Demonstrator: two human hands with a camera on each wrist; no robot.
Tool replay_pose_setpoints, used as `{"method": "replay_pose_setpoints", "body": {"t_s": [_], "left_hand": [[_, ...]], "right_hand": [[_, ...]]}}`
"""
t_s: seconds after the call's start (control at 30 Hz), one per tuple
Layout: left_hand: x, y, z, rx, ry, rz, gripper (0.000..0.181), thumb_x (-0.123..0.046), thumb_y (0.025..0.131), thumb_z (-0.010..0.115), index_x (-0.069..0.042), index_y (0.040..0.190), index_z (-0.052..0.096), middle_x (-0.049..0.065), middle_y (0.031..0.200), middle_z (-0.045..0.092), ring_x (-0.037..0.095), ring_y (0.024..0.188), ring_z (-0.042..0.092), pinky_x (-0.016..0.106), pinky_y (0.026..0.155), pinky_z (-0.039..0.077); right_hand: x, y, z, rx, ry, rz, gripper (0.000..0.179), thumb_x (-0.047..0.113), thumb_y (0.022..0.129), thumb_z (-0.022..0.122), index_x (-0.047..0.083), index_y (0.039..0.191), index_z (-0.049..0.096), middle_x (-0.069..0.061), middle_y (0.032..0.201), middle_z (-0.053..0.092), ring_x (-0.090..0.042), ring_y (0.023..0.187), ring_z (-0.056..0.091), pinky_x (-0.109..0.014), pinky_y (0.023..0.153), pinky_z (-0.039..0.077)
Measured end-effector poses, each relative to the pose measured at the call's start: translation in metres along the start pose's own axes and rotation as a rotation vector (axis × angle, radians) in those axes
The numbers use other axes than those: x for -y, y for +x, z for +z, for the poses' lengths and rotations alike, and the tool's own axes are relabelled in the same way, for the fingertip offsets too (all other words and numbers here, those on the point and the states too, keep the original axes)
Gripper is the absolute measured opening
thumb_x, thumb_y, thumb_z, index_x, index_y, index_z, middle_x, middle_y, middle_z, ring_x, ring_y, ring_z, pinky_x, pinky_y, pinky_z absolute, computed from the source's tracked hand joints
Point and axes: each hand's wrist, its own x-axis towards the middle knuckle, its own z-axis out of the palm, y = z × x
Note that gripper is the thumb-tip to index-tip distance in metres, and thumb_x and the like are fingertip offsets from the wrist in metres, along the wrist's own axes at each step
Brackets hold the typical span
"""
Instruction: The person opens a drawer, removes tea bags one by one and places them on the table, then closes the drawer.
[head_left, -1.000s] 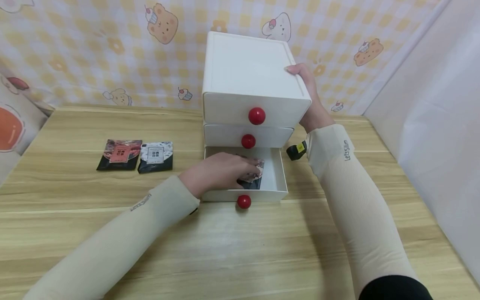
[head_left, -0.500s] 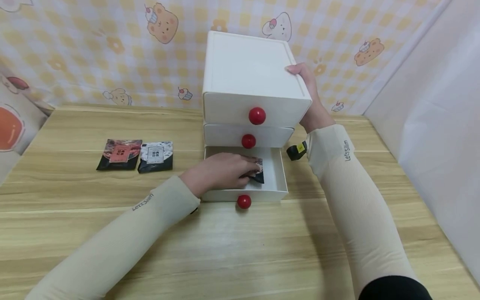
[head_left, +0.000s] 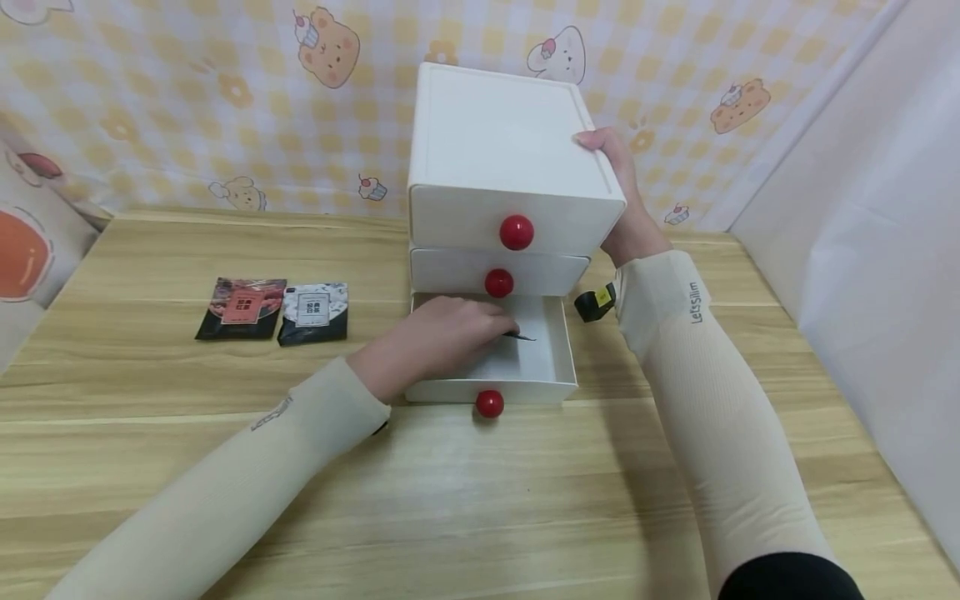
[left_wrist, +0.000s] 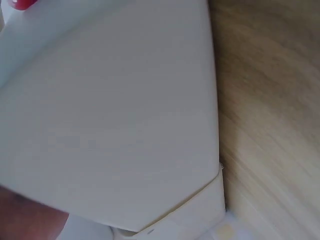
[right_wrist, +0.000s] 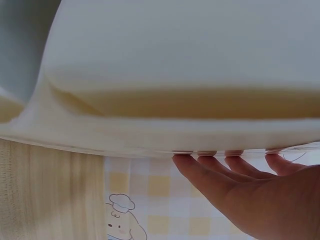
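Observation:
My left hand [head_left: 457,329] is inside the pulled-out bottom drawer [head_left: 551,358] and pinches a tea packet [head_left: 522,337], seen almost edge-on as a thin dark strip; the hand hides the remainder. The white drawer cabinet [head_left: 510,133] has round red knobs. Against its right side, my right hand [head_left: 626,196] presses with a digit over the top edge. In the right wrist view, fairly straight fingers [right_wrist: 200,172] touch the cabinet wall. The left wrist view is mostly filled by a white drawer panel [left_wrist: 115,115].
Two tea packets, one red and black [head_left: 242,308] and one white and black [head_left: 313,313], lie on the wooden table [head_left: 465,500] left of the cabinet. A small black and yellow item [head_left: 595,303] lies to its right. A patterned cloth [head_left: 262,108] hangs behind.
The packet lay printed face up under my left fingers in the drawer; now it is pinched and tilted edge-on, baring the drawer floor. My right hand has stayed put.

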Motion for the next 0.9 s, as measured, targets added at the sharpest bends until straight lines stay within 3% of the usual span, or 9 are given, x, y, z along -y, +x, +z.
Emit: {"method": "replay_pose_setpoints", "body": {"t_s": [0.17,0.4,0.57,0.77,0.9], "left_hand": [[-0.004,-0.012,-0.007,-0.065,0.023,0.009,0.023,-0.008,0.094,0.070,-0.017,0.114,0.074,-0.002,0.095,0.076,0.010,0.076,0.068,0.025,0.070,0.059],[-0.010,-0.032,-0.017,-0.233,-0.043,0.052,0.011,-0.011,0.092,0.074,-0.012,0.102,0.075,-0.003,0.080,0.073,0.007,0.062,0.059,0.018,0.061,0.054],[-0.011,-0.043,-0.021,-0.322,-0.043,0.104,0.008,-0.009,0.089,0.076,-0.010,0.097,0.075,-0.002,0.078,0.073,0.007,0.062,0.064,0.018,0.058,0.053],[-0.008,-0.065,-0.027,-0.406,-0.113,0.080,0.018,-0.006,0.088,0.075,-0.008,0.106,0.077,0.002,0.094,0.080,0.010,0.079,0.076,0.023,0.068,0.059],[0.000,-0.077,-0.026,-0.469,-0.126,0.103,0.022,-0.004,0.087,0.075,-0.008,0.108,0.078,0.002,0.097,0.080,0.010,0.080,0.076,0.024,0.065,0.059]], "right_hand": [[0.000,0.000,0.000,0.001,-0.002,-0.003,0.057,0.038,0.089,0.039,0.019,0.143,0.040,-0.002,0.128,0.051,-0.014,0.112,0.052,-0.025,0.088,0.046],[-0.001,0.000,0.000,0.012,-0.031,-0.004,0.058,0.041,0.091,0.037,0.023,0.146,0.038,-0.002,0.134,0.048,-0.016,0.116,0.051,-0.025,0.087,0.047],[-0.002,-0.001,0.000,0.020,-0.038,-0.018,0.059,0.041,0.091,0.035,0.022,0.147,0.037,-0.002,0.134,0.048,-0.015,0.117,0.050,-0.025,0.089,0.046],[-0.002,0.000,-0.001,0.029,-0.027,-0.013,0.057,0.041,0.091,0.038,0.020,0.145,0.039,-0.002,0.131,0.051,-0.015,0.112,0.054,-0.023,0.083,0.050],[-0.001,0.001,-0.002,0.025,-0.011,0.005,0.056,0.042,0.091,0.039,0.020,0.143,0.040,-0.002,0.130,0.052,-0.014,0.109,0.056,-0.023,0.081,0.051]]}}
